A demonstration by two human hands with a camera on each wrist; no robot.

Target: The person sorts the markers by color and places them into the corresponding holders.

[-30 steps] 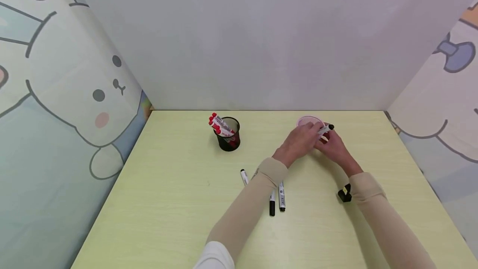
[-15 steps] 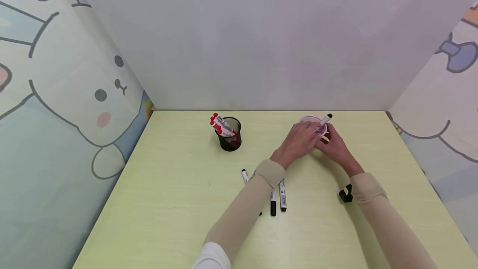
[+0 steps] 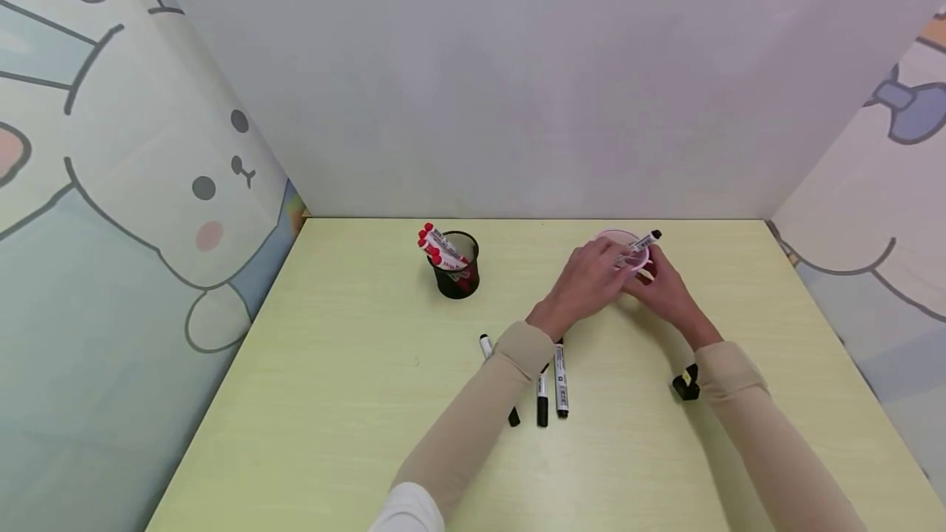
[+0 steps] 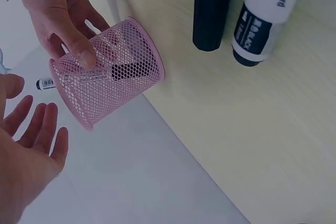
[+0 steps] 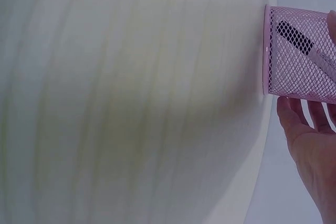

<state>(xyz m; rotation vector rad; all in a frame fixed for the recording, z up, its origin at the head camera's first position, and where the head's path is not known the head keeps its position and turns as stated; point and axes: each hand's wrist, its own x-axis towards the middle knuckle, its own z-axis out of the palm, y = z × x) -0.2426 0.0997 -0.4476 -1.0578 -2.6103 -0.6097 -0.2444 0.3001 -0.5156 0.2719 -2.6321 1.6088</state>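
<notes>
A pink mesh pen cup point(image 4: 107, 74) is gripped by my right hand point(image 3: 665, 290), whose thumb presses its side in the left wrist view. Inside the cup leans a whiteboard marker point(image 3: 645, 241), its black-tipped upper end sticking out past the rim. In the right wrist view the marker's dark lower end point(image 5: 295, 38) shows through the mesh. My left hand point(image 4: 31, 150) is beside the cup's mouth with its fingers loosely spread, holding nothing. From the head view, the left hand hides part of the cup.
Several white markers with black caps, such as one marker point(image 3: 561, 380), lie on the table point(image 3: 332, 401), one partly under my left sleeve. A black mesh cup point(image 3: 456, 282) holds red-capped markers point(image 3: 440, 249). A small black object point(image 3: 686, 384) is by my right cuff.
The marker has gone from nearly level in my left fingers to leaning inside the pink cup. My left hand has let go and drawn slightly left. My right hand stays on the cup.
</notes>
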